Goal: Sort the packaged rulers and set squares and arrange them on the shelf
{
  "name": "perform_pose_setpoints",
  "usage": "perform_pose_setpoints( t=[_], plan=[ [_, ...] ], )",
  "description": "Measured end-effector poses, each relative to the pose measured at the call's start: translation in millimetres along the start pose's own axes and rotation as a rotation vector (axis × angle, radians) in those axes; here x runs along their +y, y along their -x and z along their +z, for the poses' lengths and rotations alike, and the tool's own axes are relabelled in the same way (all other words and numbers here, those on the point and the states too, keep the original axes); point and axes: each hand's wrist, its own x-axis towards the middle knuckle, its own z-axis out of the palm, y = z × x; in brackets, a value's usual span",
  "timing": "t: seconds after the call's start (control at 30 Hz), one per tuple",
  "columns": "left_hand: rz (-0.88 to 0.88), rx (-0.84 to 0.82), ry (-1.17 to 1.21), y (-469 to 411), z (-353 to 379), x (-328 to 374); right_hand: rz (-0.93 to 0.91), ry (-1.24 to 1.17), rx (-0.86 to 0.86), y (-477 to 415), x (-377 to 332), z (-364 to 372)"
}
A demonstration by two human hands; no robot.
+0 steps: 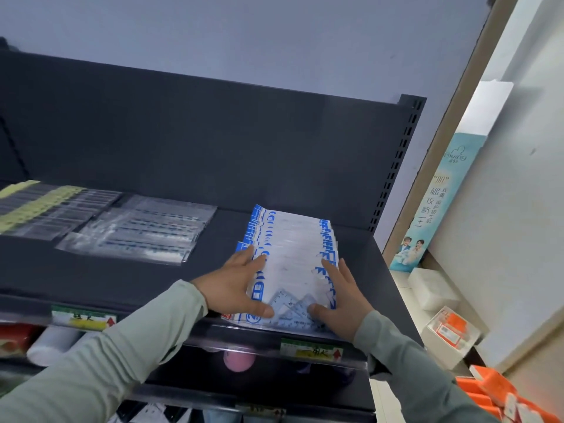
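A fanned row of blue-and-white set-square packets lies on the right part of the dark shelf, running from the back toward the front edge. My left hand presses against the row's left side, thumb on the front packet. My right hand holds the right side, thumb on the same packet, where clear set squares show through. Clear ruler packets lie flat at mid-shelf. Ruler packets with yellow headers lie at the far left.
Price labels hang on the shelf's front rail. A lower shelf holds a pink ball and white items. To the right stand a light-blue box, white boxes and orange packs. The perforated shelf upright rises at the right.
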Motion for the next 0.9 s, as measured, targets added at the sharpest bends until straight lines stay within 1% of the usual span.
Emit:
perform_pose_setpoints(
  t=[0.07, 0.1, 0.23, 0.27, 0.33, 0.4, 0.47, 0.6, 0.73, 0.9],
  plan=[
    [0.013, 0.014, 0.001, -1.2, -0.9, -1.1, 0.002, 0.043, 0.004, 0.6, -1.3, -1.3],
    [0.015, 0.026, -0.034, -1.3, -1.7, -1.3, -0.001, 0.088, 0.006, 0.0, -2.5, -2.2],
    [0.011, 0.048, -0.244, 3.0, 0.1, 3.7, -0.067, 0.391, 0.045, -4.4, -12.1, 0.5],
    [0.024, 0.037, -0.287, 4.1, 3.6, 5.8, -0.085, 0.459, 0.035, -6.0, -13.5, 3.3],
    [0.037, -0.010, -0.341, 7.1, 11.2, 9.2, -0.080, 0.539, -0.044, -8.2, -12.5, 9.7],
    [0.024, -0.039, -0.322, 7.7, 15.8, 8.0, -0.058, 0.538, -0.080, -8.1, -9.2, 13.7],
    [0.024, -0.029, -0.292, 7.3, 16.2, 5.8, -0.061, 0.533, -0.054, -7.2, -6.7, 15.2],
    [0.045, -0.045, -0.261, 10.0, 12.8, 8.8, -0.047, 0.509, -0.077, -2.2, -11.3, 15.8],
    [0.052, 0.061, -0.276, 13.5, -9.3, 8.3, -0.025, 0.480, -0.022, 2.2, -30.8, 2.7],
    [0.081, 0.215, -0.410, 14.9, -53.8, 7.1, -0.095, 0.515, -0.051, -3.4, -65.7, -15.5]
  ],
)
